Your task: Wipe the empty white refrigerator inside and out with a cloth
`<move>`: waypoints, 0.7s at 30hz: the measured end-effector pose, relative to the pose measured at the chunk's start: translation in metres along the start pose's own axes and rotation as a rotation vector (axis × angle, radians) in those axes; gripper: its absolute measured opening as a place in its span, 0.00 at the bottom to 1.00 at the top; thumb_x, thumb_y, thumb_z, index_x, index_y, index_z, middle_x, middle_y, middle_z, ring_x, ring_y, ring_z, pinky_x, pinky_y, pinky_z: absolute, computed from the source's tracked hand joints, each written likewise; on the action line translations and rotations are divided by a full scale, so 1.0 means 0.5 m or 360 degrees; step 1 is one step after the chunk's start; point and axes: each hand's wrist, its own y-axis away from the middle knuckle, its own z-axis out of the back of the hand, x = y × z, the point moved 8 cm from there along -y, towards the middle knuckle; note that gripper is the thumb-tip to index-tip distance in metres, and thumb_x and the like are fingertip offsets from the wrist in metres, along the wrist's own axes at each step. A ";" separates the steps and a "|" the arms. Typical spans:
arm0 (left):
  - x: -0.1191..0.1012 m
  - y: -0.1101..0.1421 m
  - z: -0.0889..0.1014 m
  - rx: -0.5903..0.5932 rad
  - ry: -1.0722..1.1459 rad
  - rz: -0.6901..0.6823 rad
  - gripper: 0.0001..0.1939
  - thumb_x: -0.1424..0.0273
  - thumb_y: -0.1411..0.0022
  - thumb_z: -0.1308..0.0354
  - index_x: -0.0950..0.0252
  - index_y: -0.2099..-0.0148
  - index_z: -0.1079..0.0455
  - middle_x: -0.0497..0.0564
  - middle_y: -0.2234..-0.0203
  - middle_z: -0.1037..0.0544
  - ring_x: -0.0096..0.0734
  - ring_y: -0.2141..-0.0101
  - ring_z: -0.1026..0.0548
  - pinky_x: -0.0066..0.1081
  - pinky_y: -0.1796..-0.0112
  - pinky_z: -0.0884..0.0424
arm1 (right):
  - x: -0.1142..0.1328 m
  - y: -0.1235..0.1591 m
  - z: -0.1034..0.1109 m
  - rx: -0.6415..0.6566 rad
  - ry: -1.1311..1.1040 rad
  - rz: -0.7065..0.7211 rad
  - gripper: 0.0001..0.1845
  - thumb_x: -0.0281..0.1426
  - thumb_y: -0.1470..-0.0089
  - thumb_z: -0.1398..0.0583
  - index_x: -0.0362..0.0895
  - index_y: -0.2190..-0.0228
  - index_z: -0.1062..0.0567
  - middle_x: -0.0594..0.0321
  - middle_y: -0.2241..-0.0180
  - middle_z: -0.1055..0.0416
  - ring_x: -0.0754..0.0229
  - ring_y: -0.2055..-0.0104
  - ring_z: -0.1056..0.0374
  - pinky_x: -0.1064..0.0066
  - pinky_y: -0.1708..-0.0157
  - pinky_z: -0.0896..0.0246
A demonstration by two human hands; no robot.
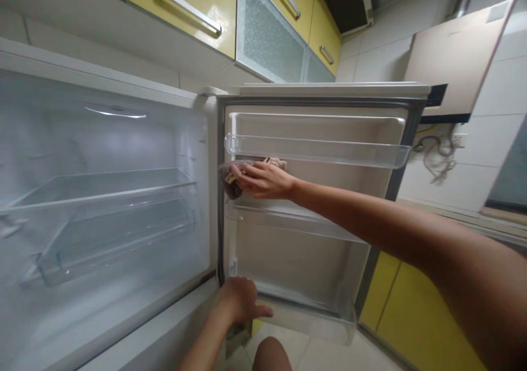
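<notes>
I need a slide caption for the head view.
Right hand holds a bunched cloth between the two upper clear bins of an open refrigerator door; left hand lower.

Bright fridge interior (115,146), soft shadows, stretched edges

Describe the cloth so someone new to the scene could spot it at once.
Find the open fridge door, with its inner side showing. Near its hinge edge, between the upper bin and middle bin, look under the right hand. The cloth is the bunched, dark grey-brown bundle with cream patches, unlike the clear bins above and below.
</notes>
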 end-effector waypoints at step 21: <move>-0.012 0.010 0.007 -0.0119 0.0090 -0.0017 0.31 0.39 0.37 0.40 0.61 0.65 0.13 0.63 0.65 0.11 0.64 0.57 0.13 0.45 0.59 0.23 | -0.059 0.445 0.151 0.0842 0.0231 -0.0907 0.17 0.19 0.35 0.44 0.42 0.57 0.16 0.44 0.41 0.25 0.40 0.40 0.33 0.51 0.47 0.29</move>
